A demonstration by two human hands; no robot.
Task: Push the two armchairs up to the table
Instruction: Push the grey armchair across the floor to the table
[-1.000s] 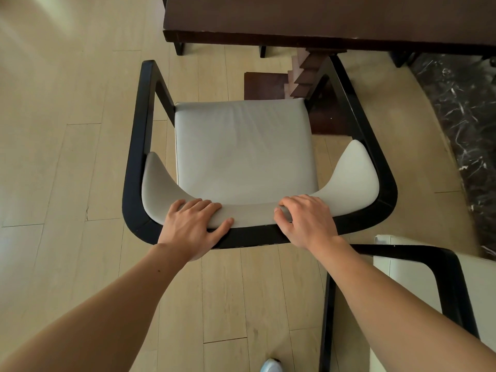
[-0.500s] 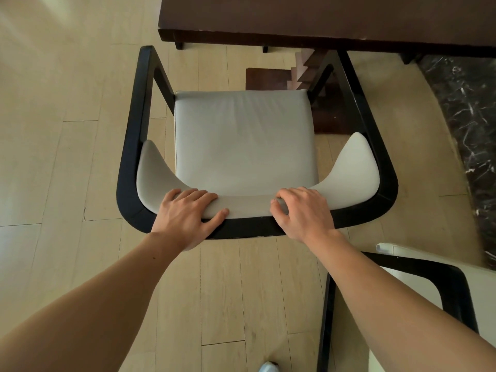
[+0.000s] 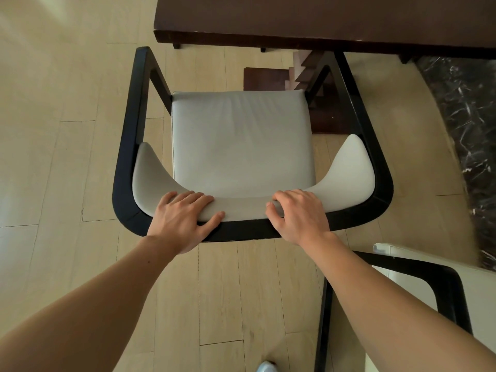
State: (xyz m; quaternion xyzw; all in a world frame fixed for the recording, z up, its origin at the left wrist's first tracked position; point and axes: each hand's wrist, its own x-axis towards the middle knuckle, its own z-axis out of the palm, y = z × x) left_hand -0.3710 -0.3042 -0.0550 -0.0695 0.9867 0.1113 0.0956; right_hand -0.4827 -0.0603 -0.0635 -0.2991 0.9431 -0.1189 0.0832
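An armchair with a black curved frame and a pale grey seat stands in front of me, facing the dark wooden table at the top. Its front arm tips sit just at the table's near edge. My left hand grips the top of the backrest left of centre. My right hand grips it right of centre, fingers curled over the padding. A second armchair, same black frame, shows partly at the lower right, behind my right forearm.
The floor is light wood planks, with a dark marble strip along the right. The table's stepped wooden pedestal sits under the top, beside the chair's right arm. A shoe tip shows at the bottom edge.
The armchair has slid forward toward the table with both hands on its backrest; its arm tips now reach the table edge. The second chair has dropped lower in view.
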